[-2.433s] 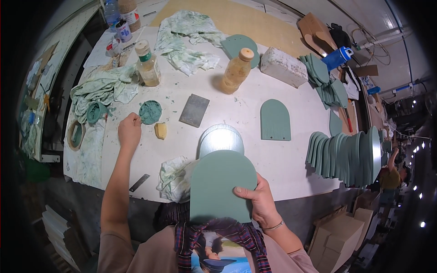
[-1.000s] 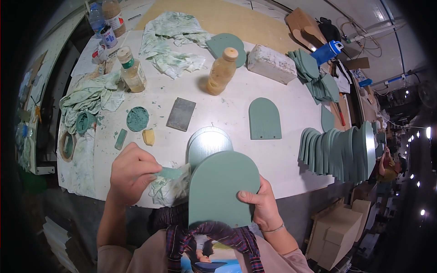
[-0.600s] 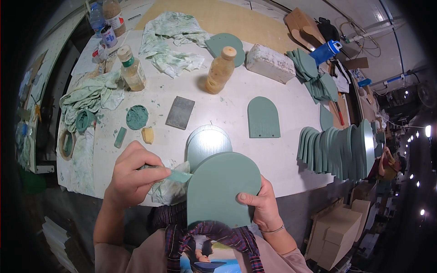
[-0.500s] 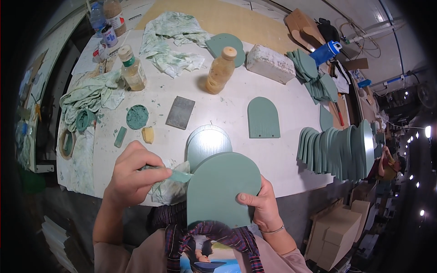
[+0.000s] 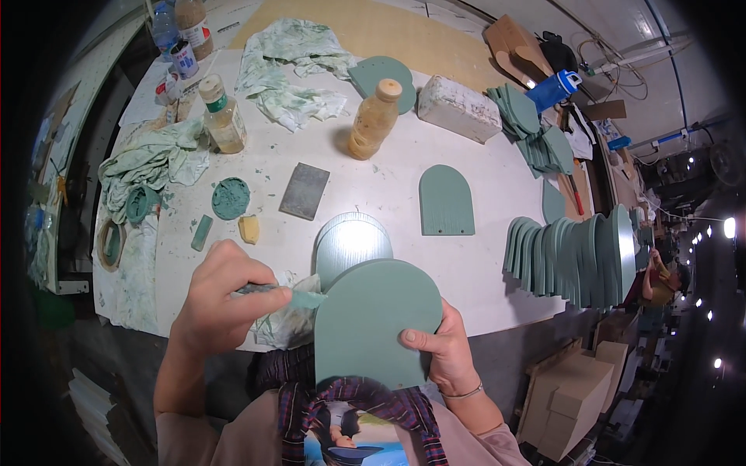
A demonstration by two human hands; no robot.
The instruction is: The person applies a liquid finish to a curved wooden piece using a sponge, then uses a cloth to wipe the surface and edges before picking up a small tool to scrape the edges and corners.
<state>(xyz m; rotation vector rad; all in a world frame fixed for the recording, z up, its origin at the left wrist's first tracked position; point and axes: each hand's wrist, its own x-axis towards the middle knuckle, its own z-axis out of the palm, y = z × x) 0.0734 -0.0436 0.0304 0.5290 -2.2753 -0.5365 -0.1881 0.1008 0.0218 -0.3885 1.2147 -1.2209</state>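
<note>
My right hand (image 5: 447,348) grips a green arch-topped panel (image 5: 377,322) at its right edge, thumb on the flat face. The panel is tilted up in front of me, its rounded end pointing away. In my closed left hand (image 5: 229,291) is a small putty knife (image 5: 305,299) smeared with green. Its tip meets the panel's left edge near the curve. Behind the held panel, a second arched panel (image 5: 353,237) with shiny grooves lies partly hidden. A crumpled stained cloth (image 5: 287,322) sits under the left hand at the table edge.
An open tub of green paste (image 5: 231,199), a yellow sponge piece (image 5: 249,229) and a grey sanding pad (image 5: 305,191) lie left of centre. A bottle (image 5: 374,120) stands farther back. One arched panel (image 5: 447,200) lies right of centre, beside a long row of panels (image 5: 571,256).
The whole view has shifted slightly, so everything sits a little farther left. The knife tip stays at the panel's left edge, and both hands keep their hold.
</note>
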